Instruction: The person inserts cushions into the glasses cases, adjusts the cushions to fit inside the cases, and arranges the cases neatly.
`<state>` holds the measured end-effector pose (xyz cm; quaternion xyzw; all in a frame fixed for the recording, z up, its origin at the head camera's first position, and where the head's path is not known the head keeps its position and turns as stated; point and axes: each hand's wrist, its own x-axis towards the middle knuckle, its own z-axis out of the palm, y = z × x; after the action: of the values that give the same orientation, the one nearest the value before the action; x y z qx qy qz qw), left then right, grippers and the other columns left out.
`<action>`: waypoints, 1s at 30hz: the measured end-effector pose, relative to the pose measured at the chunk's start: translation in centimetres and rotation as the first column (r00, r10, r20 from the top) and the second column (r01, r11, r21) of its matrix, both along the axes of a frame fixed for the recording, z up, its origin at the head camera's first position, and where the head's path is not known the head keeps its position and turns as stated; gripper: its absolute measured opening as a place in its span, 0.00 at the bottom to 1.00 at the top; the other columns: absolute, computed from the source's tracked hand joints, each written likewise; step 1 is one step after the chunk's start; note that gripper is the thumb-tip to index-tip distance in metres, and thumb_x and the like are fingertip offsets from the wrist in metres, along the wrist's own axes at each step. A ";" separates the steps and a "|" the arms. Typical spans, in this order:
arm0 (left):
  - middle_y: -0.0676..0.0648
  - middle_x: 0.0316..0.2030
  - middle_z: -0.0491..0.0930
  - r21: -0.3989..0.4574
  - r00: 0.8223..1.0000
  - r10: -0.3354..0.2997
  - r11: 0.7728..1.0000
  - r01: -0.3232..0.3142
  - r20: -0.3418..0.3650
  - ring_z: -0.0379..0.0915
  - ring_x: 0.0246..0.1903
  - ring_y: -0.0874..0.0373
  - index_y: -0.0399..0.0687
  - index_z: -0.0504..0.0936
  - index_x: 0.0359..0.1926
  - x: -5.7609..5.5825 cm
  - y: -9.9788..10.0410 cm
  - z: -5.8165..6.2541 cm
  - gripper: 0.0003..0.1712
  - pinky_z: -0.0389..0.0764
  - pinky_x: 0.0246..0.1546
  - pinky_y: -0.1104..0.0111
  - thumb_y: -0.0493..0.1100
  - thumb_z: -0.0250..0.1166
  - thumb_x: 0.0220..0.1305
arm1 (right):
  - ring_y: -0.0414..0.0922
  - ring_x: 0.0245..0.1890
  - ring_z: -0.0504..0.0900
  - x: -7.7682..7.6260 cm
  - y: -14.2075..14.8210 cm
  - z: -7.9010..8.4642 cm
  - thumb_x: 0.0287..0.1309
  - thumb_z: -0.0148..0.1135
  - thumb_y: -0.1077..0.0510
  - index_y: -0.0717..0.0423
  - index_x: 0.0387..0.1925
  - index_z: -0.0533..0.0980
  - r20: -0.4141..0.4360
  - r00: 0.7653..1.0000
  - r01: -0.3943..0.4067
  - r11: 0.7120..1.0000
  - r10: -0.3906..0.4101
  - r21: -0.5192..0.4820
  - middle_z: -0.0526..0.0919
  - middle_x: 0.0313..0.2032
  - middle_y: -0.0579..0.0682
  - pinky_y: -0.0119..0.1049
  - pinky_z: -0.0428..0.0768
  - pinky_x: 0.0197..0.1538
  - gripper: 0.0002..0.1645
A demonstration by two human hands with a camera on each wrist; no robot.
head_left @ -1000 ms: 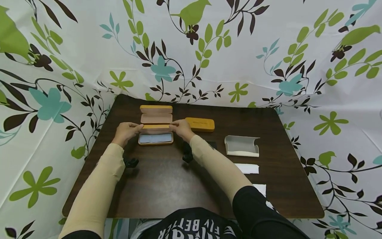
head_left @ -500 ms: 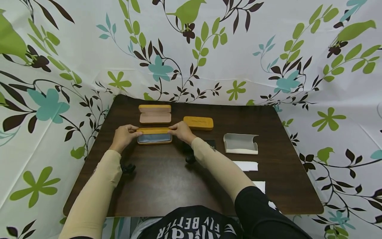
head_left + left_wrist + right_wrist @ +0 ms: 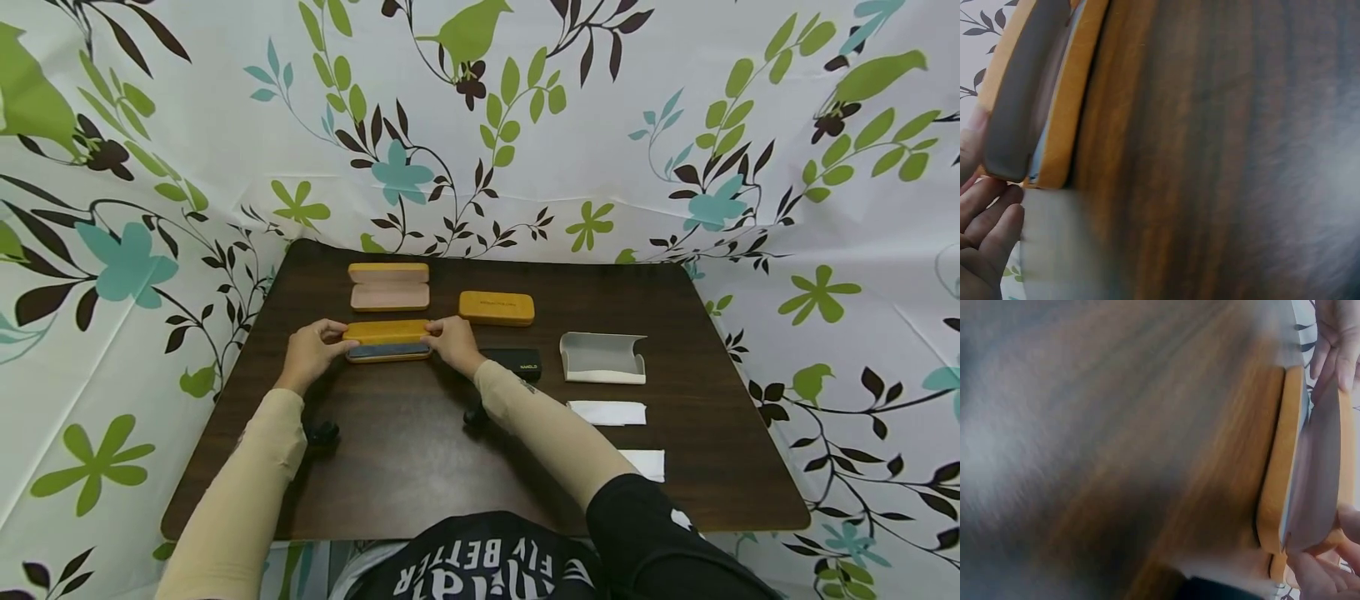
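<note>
Floral sheeting is hanging behind and around a dark wood desk [image 3: 420, 467], with the person seated at its near edge.

Left hand [image 3: 311, 354] is pinching the left end of a yellow hinged case [image 3: 387, 340], fingers curled round that end; right hand [image 3: 450, 342] is doing the same at the right end. Lid is sitting nearly down on the base, leaving only a thin gap (a blue-grey lining is showing through it in both wrist views). Left wrist view: fingertips [image 3: 994, 209] are resting just under the case's rounded corner. Right wrist view: fingers [image 3: 1335, 347] are lying against the lid at the far end, with more of the hand at the near corner.

Handling, as a judgement: the shell is looking rigid and light, with a smooth finish that may be slipping under dry fingers; the short ends, where both hands are already sitting, are looking like the safest hold, clear of the closing seam.

Working outward: a second, open case [image 3: 388, 286] is lying just behind, pink lining up. A closed yellow case [image 3: 497, 307] is sitting to the right, a black case [image 3: 516, 362] by the right forearm, then a white open case [image 3: 602, 358] and two white cloths [image 3: 606, 412].
</note>
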<state>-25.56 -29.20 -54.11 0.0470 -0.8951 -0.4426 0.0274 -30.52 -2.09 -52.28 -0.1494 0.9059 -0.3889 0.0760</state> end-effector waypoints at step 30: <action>0.38 0.63 0.70 0.072 0.995 0.039 0.997 -0.032 -0.092 0.69 0.62 0.44 0.39 0.71 0.65 1.4 1.4 -2.4 0.33 0.75 0.57 0.55 0.41 0.69 0.60 | 0.52 0.65 0.69 2.6 -1.6 -1.8 0.65 0.56 0.65 0.57 0.66 0.68 0.047 0.993 0.117 0.984 -0.111 -0.135 0.65 0.69 0.51 0.33 0.76 0.42 0.28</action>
<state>-24.18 -27.76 -56.53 0.0431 -0.8757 -0.4749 0.0756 -27.87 -3.66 -54.07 -0.0945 0.8823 -0.4571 0.0609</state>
